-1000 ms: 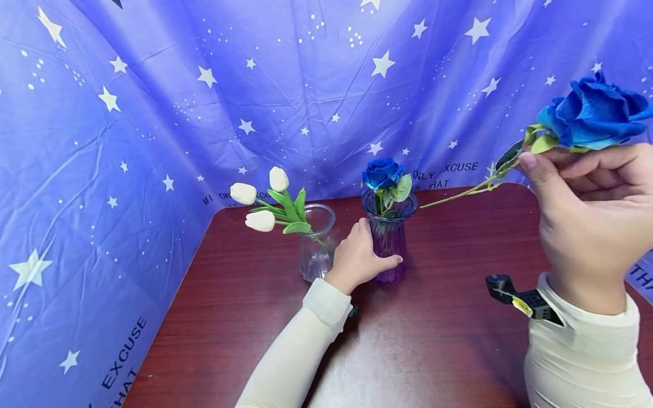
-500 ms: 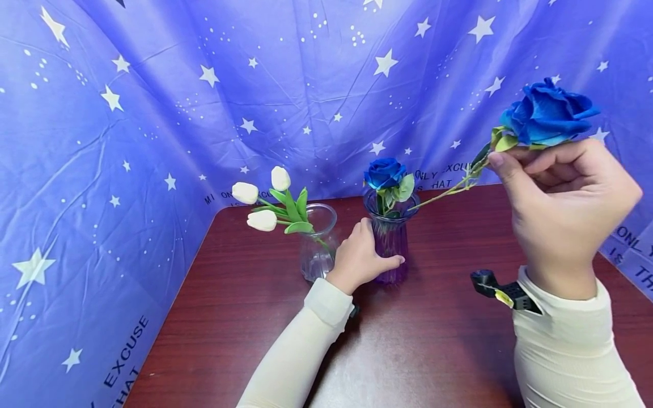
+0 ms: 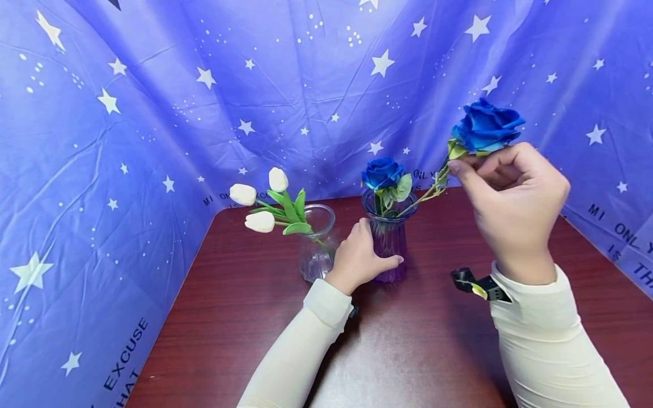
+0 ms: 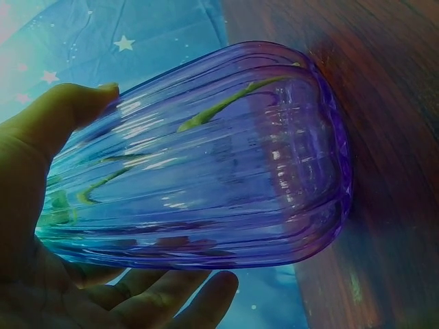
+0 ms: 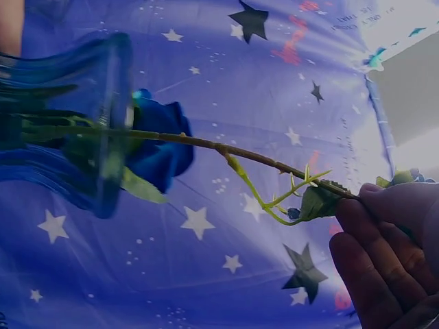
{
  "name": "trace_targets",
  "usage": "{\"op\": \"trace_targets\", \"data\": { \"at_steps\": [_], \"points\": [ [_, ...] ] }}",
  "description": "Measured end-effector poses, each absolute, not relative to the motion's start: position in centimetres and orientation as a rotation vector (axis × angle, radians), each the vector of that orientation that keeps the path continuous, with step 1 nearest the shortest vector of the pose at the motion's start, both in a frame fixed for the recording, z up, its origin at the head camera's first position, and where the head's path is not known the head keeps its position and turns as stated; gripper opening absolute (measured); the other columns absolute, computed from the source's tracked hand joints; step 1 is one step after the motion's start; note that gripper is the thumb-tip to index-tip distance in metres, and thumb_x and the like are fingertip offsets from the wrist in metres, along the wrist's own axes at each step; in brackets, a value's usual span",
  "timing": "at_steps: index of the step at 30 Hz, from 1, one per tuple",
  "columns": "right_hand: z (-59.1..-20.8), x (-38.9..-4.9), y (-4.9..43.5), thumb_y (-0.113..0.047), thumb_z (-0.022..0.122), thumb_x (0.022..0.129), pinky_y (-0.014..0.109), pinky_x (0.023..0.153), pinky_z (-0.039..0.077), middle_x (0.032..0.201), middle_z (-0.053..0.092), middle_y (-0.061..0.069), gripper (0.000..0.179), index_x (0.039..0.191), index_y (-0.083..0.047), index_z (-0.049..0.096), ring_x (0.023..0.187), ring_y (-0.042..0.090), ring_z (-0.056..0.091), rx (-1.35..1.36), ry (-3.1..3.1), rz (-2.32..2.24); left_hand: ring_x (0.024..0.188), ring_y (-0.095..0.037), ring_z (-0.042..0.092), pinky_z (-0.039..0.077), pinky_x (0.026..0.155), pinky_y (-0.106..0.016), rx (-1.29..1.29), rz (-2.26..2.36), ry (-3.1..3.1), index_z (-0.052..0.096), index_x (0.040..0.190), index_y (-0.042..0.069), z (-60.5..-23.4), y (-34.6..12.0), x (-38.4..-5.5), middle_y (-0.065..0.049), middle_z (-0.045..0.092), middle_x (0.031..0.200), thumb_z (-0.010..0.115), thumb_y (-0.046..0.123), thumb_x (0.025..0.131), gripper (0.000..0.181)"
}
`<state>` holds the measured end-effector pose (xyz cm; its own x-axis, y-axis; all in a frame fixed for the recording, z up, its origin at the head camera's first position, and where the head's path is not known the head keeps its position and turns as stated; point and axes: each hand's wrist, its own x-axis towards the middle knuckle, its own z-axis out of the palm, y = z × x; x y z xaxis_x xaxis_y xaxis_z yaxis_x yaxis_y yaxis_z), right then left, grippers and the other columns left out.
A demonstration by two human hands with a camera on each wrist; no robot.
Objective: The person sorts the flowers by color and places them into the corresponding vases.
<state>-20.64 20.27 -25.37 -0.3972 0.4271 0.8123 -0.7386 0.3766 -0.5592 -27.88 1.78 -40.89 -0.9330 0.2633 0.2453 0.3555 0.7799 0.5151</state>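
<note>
My left hand [image 3: 359, 259] grips the purple ribbed glass vase [image 3: 391, 241], thumb on one side and fingers on the other in the left wrist view. One blue rose [image 3: 382, 173] stands in this vase, its head above the rim. With my right hand [image 3: 517, 207] I pinch a second blue rose [image 3: 487, 127] just below its head, between thumb and fingertips. The rose leans, and its thin stem [image 5: 254, 156] slopes down through the vase's mouth in the right wrist view. Green stem parts [image 4: 233, 103] show through the vase wall in the left wrist view.
Left of the purple vase is a clear glass vase [image 3: 312, 258]. White tulips [image 3: 260, 221] with green leaves lean out of it to the left. A blue star-printed curtain [image 3: 306, 85] hangs behind and beside the dark red wooden table [image 3: 408, 351].
My right hand has moved left and slightly down with the rose, bringing its stem end from right of the purple vase to inside the mouth. The left hand keeps its grip in place.
</note>
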Motion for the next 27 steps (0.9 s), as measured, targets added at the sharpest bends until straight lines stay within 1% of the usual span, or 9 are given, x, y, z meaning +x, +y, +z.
{"op": "trace_targets", "data": {
  "at_steps": [4,10,17,24,27],
  "points": [
    [-26.5,-21.5,20.3,-0.001,0.089,0.075,0.015,0.068,0.056,0.074,0.074,-0.002,0.034,0.07,0.015,0.06,0.067,0.004,0.072,0.27,-1.597,1.262,0.103,-0.026,0.069,0.059,0.088,-0.044,-0.495,-0.861,-2.812,0.046,0.138,0.011,-40.9,1.7,-27.9,-0.004,0.061,0.121,0.084,0.062,0.075,0.089],
    [-28.1,-22.8,20.4,-0.003,0.09,0.076,0.013,0.067,0.055,0.079,0.076,-0.001,0.031,0.069,0.008,0.061,0.071,0.0,0.073,0.269,-1.677,1.215,0.104,-0.027,0.069,0.059,0.09,-0.044,-0.501,-0.851,-2.826,0.044,0.142,0.01,-41.0,1.8,-27.9,-0.005,0.061,0.124,0.083,0.062,0.075,0.093],
    [-29.1,-23.5,20.1,-0.005,0.09,0.077,0.011,0.064,0.051,0.075,0.074,-0.003,0.03,0.069,0.003,0.062,0.069,-0.007,0.069,0.26,-1.758,1.153,0.103,-0.026,0.069,0.059,0.089,-0.043,-0.513,-0.854,-2.816,0.045,0.14,0.01,-40.9,1.7,-27.9,-0.004,0.06,0.122,0.083,0.062,0.075,0.091],
    [-28.7,-22.8,18.9,-0.001,0.088,0.078,0.009,0.061,0.047,0.077,0.075,0.017,0.029,0.069,0.004,0.061,0.068,-0.013,0.066,0.279,-1.81,1.112,0.105,-0.026,0.069,0.059,0.09,-0.043,-0.516,-0.845,-2.819,0.044,0.142,0.01,-40.8,1.7,-27.9,-0.005,0.06,0.124,0.082,0.062,0.076,0.093],
    [-28.8,-22.5,18.5,-0.001,0.087,0.079,0.008,0.06,0.045,0.077,0.075,0.018,0.029,0.07,0.004,0.061,0.067,-0.014,0.064,0.283,-1.837,1.097,0.105,-0.026,0.069,0.059,0.09,-0.044,-0.514,-0.847,-2.82,0.044,0.142,0.01,-40.9,1.7,-27.9,-0.005,0.06,0.125,0.082,0.062,0.076,0.093]
  ]
}}
